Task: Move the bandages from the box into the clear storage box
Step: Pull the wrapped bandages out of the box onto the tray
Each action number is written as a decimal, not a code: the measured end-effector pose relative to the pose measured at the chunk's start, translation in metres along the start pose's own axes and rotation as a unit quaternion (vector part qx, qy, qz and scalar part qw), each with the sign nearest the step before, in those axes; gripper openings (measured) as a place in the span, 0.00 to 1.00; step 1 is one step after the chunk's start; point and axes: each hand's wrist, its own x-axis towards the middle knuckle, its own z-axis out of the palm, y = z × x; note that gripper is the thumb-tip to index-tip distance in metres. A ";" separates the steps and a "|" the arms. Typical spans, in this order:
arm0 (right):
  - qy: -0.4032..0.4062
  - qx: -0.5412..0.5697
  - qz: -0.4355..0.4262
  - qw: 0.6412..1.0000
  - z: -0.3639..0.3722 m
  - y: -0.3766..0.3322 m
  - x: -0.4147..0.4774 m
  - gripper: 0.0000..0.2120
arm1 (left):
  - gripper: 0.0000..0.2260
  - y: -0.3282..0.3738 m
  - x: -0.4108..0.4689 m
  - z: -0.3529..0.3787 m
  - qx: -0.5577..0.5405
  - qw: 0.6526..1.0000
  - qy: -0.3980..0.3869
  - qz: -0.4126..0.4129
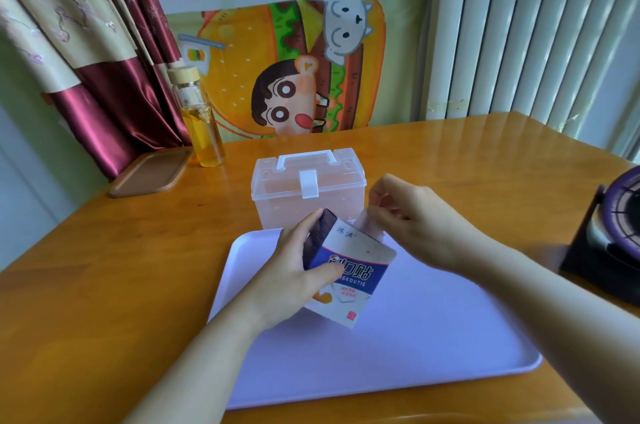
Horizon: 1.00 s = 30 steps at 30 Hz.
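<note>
My left hand [294, 271] grips a white and blue bandage box [349, 271], tilted above the pale lilac tray [433, 337]. The box's top end is open. My right hand [412, 219] pinches a pale pink bundle of bandages [369, 226] that sticks out of that open end. Just behind the hands stands the clear storage box [308, 188], with a white handle and a white latch; its lid is down.
The wooden table [104, 285] carries a glass bottle of yellow liquid [201, 119] and a brown tray [149, 172] at the back left. A dark purple device [613, 240] stands at the right edge. Curtains and a cartoon cloth hang behind.
</note>
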 end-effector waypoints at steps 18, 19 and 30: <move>0.050 0.130 0.077 0.987 0.015 0.016 0.002 0.07 | 0.54 -0.001 0.001 0.039 0.558 0.802 0.198 0.081; 0.034 0.148 0.084 0.985 0.012 0.018 0.002 0.07 | 0.52 -0.002 0.002 0.039 0.558 0.801 0.192 0.100; -0.070 0.318 0.133 0.936 0.000 0.033 -0.001 0.04 | 0.35 -0.003 0.004 0.011 0.521 0.826 0.065 0.203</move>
